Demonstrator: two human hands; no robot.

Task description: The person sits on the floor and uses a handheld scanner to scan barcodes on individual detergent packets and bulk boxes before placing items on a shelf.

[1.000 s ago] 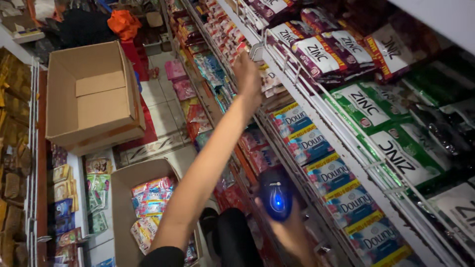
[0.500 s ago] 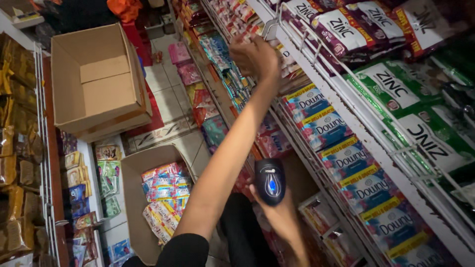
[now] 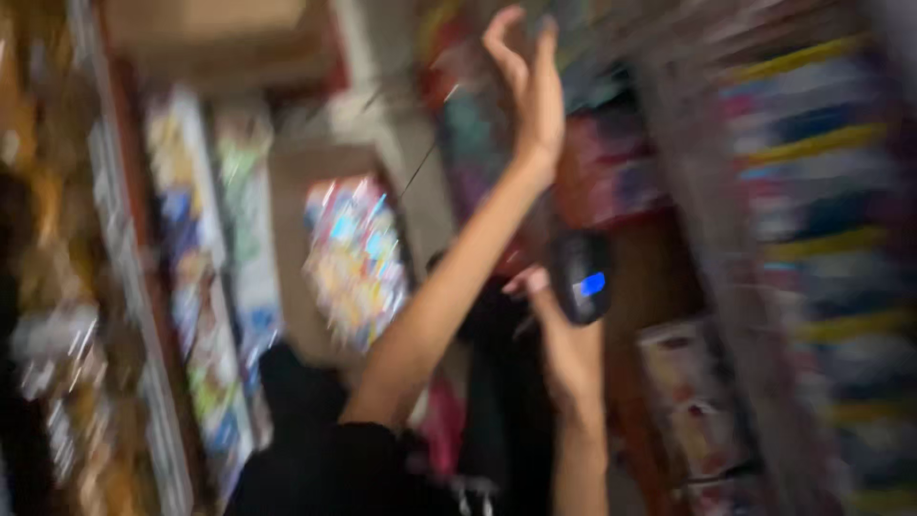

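The view is badly blurred. My left hand (image 3: 527, 91) is raised high on an outstretched arm, fingers apart and nothing in it, just in front of the packets on the right-hand shelves (image 3: 812, 239). Whether it touches them I cannot tell. Lower down, my right hand (image 3: 564, 334) grips a black handheld scanner (image 3: 580, 277) with a small blue lit patch, held close to the lower shelf.
An open cardboard box (image 3: 287, 239) on the aisle floor holds colourful packets. A second cardboard box (image 3: 210, 29) lies farther up the aisle. Racks of packets (image 3: 191, 287) line the left side, so the aisle between is narrow.
The view has swung and blurred. My left hand has come off the shelf packets and spread its fingers. The scanner stays in my right hand, a little higher.
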